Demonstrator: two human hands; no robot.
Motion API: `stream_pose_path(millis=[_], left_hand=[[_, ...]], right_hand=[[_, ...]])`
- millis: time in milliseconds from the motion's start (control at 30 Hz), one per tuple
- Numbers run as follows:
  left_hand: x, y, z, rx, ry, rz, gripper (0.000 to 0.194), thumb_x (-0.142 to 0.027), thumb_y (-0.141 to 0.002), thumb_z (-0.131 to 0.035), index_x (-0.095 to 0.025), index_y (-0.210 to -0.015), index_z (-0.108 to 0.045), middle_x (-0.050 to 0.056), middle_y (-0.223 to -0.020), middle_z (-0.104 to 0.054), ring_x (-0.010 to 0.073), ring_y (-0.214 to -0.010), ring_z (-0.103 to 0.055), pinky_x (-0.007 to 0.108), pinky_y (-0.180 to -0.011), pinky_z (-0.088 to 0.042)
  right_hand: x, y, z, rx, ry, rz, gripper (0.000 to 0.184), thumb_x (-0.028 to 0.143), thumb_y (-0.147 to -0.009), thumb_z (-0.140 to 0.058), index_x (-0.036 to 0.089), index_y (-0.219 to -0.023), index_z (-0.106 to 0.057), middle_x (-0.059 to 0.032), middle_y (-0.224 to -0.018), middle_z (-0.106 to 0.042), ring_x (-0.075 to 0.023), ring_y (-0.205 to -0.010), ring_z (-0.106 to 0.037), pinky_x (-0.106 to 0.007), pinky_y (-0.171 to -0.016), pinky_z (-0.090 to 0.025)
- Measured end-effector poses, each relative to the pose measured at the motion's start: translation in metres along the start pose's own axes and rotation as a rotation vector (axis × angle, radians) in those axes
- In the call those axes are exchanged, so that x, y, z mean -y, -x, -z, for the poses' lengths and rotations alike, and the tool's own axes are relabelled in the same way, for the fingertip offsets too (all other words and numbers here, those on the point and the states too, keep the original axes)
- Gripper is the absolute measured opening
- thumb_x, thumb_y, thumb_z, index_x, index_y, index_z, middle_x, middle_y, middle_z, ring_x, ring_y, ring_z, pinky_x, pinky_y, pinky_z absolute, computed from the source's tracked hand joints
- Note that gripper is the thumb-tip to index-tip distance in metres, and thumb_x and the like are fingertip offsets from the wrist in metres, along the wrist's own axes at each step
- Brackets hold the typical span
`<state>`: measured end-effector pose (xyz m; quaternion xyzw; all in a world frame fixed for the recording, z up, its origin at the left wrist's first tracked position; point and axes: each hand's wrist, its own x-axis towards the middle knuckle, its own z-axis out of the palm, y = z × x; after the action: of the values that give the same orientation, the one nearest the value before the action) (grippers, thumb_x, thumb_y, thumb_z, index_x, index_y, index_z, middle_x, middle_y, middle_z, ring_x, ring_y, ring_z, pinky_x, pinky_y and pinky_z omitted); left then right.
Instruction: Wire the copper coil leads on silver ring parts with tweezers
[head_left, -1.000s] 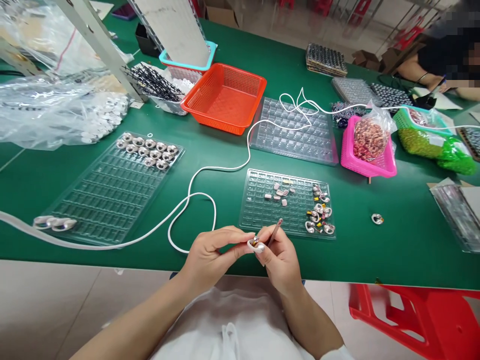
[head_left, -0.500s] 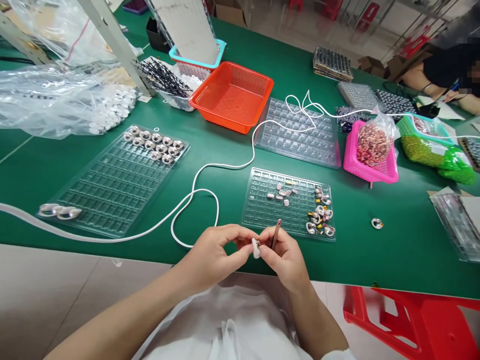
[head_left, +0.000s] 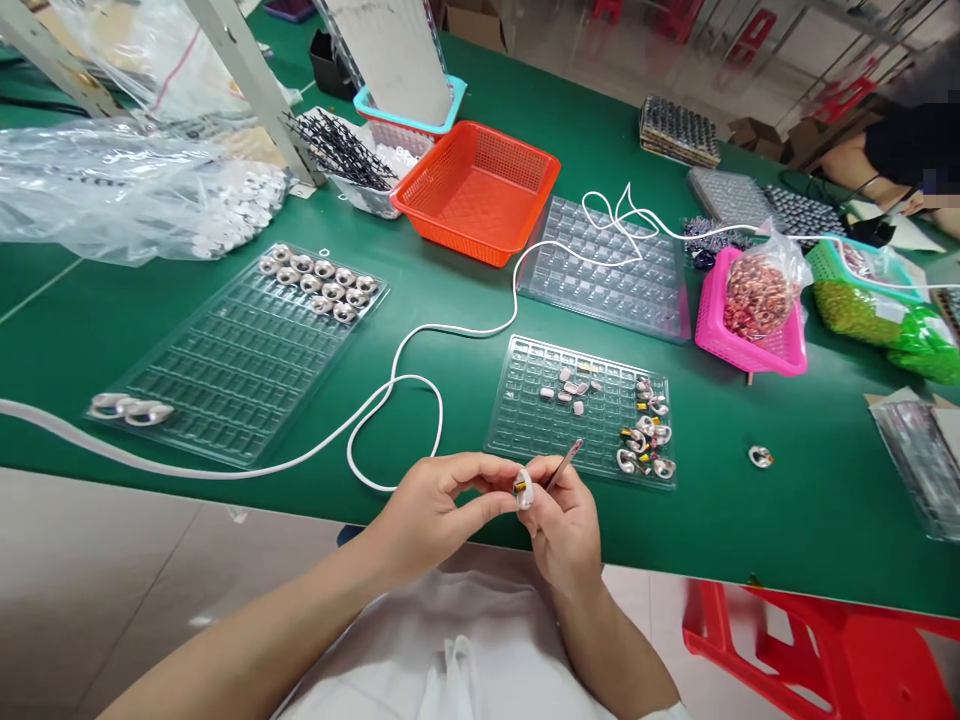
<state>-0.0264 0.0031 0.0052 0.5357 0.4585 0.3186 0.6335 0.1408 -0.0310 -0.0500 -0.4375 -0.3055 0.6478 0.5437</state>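
Note:
Between the thumb and fingertips of my left hand [head_left: 442,505] is a small silver-and-white curved shell [head_left: 524,490] with a yellow strip showing in its opening. My right hand [head_left: 566,525] is closed around slim metal tweezers [head_left: 565,464], their end slanting up and to the right. Its fingertips also touch the shell from the right side. Just beyond the hands lies a clear compartment tray [head_left: 517,400]. Several pale small caps [head_left: 570,388] sit in its middle, and similar silver shells [head_left: 645,440] with yellow bits crowd its right side.
A second clear tray [head_left: 217,370] with silver shells is at left. One loose shell [head_left: 760,457] lies at right. A white cable [head_left: 395,350] loops across the table. Behind stand an orange basket [head_left: 472,200] and a pink basket [head_left: 750,345]. A red stool [head_left: 847,640] is below right.
The shell has turned, so its opening with the yellow strip now faces up toward me. The tweezers lean further to the right. Both hands remain close together.

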Motion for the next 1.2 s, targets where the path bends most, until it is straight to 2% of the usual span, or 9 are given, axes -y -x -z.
stream_pose_path(millis=[133, 333, 500, 633, 767, 867, 1000, 1100, 1200], left_hand=[[0.006, -0.001, -0.004, -0.058, 0.099, 0.009, 0.015, -0.021, -0.081, -0.075, -0.023, -0.094, -0.082, 0.003, -0.094, -0.082, 0.0206, -0.088, -0.076, 0.026, -0.082, -0.059], [0.005, -0.003, -0.007, -0.074, 0.270, 0.068, 0.014, -0.020, -0.078, -0.079, -0.023, -0.090, -0.084, 0.005, -0.091, -0.082, 0.0223, -0.086, -0.076, 0.029, -0.080, -0.061], [0.000, -0.001, -0.009, -0.114, 0.188, 0.008, 0.011, -0.019, -0.077, -0.078, -0.022, -0.087, -0.084, 0.007, -0.086, -0.081, 0.0229, -0.082, -0.075, 0.030, -0.076, -0.059], [-0.003, 0.000, -0.012, -0.161, 0.081, -0.033, 0.010, -0.018, -0.078, -0.076, -0.022, -0.083, -0.083, 0.007, -0.082, -0.080, 0.0220, -0.079, -0.073, 0.029, -0.071, -0.057], [-0.003, 0.002, -0.015, -0.190, 0.108, 0.001, 0.009, -0.017, -0.079, -0.075, -0.022, -0.083, -0.082, 0.005, -0.083, -0.079, 0.0192, -0.078, -0.072, 0.027, -0.073, -0.057], [0.002, 0.002, -0.015, -0.197, 0.261, 0.089, 0.005, -0.018, -0.080, -0.076, -0.021, -0.083, -0.079, 0.002, -0.079, -0.078, 0.0165, -0.075, -0.071, 0.025, -0.074, -0.057], [0.008, -0.002, -0.013, -0.214, 0.458, 0.168, 0.004, -0.017, -0.079, -0.076, -0.019, -0.082, -0.076, -0.001, -0.073, -0.073, 0.0116, -0.067, -0.066, 0.021, -0.069, -0.054], [0.006, -0.005, -0.015, -0.270, 0.509, 0.187, 0.006, -0.016, -0.074, -0.079, -0.017, -0.079, -0.076, -0.001, -0.071, -0.072, 0.0106, -0.064, -0.063, 0.020, -0.066, -0.052], [0.000, -0.007, -0.018, -0.336, 0.542, 0.203, 0.010, -0.017, -0.069, -0.081, -0.016, -0.077, -0.075, 0.000, -0.070, -0.071, 0.0120, -0.063, -0.062, 0.022, -0.066, -0.051]], right_hand=[[-0.003, 0.001, -0.007, -0.022, -0.044, 0.056, 0.016, 0.034, -0.086, -0.075, 0.021, -0.089, -0.065, 0.0045, -0.072, -0.055, -0.0044, -0.050, -0.036, -0.018, -0.045, -0.028], [-0.001, 0.002, -0.009, -0.026, -0.019, 0.085, 0.017, 0.033, -0.086, -0.075, 0.022, -0.089, -0.063, 0.0033, -0.077, -0.054, -0.0063, -0.052, -0.039, -0.020, -0.046, -0.031], [0.001, 0.005, -0.006, 0.024, 0.051, 0.130, 0.010, 0.029, -0.089, -0.070, 0.024, -0.093, -0.062, 0.0011, -0.083, -0.055, -0.0107, -0.064, -0.050, -0.022, -0.053, -0.039], [0.004, 0.005, -0.005, 0.065, 0.115, 0.171, 0.007, 0.029, -0.092, -0.067, 0.025, -0.096, -0.063, 0.0004, -0.084, -0.058, -0.0119, -0.064, -0.052, -0.024, -0.056, -0.043], [0.010, 0.006, -0.006, 0.095, 0.208, 0.246, 0.004, 0.025, -0.095, -0.062, 0.026, -0.099, -0.064, -0.0004, -0.084, -0.059, -0.0134, -0.071, -0.056, -0.026, -0.064, -0.047], [0.013, 0.008, -0.006, 0.079, 0.378, 0.331, 0.014, 0.021, -0.096, -0.058, 0.027, -0.108, -0.064, -0.0022, -0.088, -0.061, -0.0147, -0.073, -0.057, -0.027, -0.063, -0.048], [0.013, 0.010, -0.002, 0.057, 0.664, 0.588, 0.044, 0.013, -0.093, -0.055, 0.031, -0.133, -0.058, -0.0051, -0.095, -0.064, -0.0162, -0.073, -0.060, -0.028, -0.060, -0.051], [0.011, 0.009, -0.001, 0.084, 0.798, 0.715, 0.059, 0.009, -0.091, -0.055, 0.034, -0.144, -0.050, -0.0088, -0.106, -0.067, -0.0192, -0.083, -0.067, -0.030, -0.066, -0.057], [0.008, 0.007, -0.002, 0.133, 0.866, 0.802, 0.064, 0.008, -0.091, -0.056, 0.032, -0.149, -0.045, -0.0112, -0.109, -0.069, -0.0216, -0.091, -0.070, -0.032, -0.071, -0.060]])
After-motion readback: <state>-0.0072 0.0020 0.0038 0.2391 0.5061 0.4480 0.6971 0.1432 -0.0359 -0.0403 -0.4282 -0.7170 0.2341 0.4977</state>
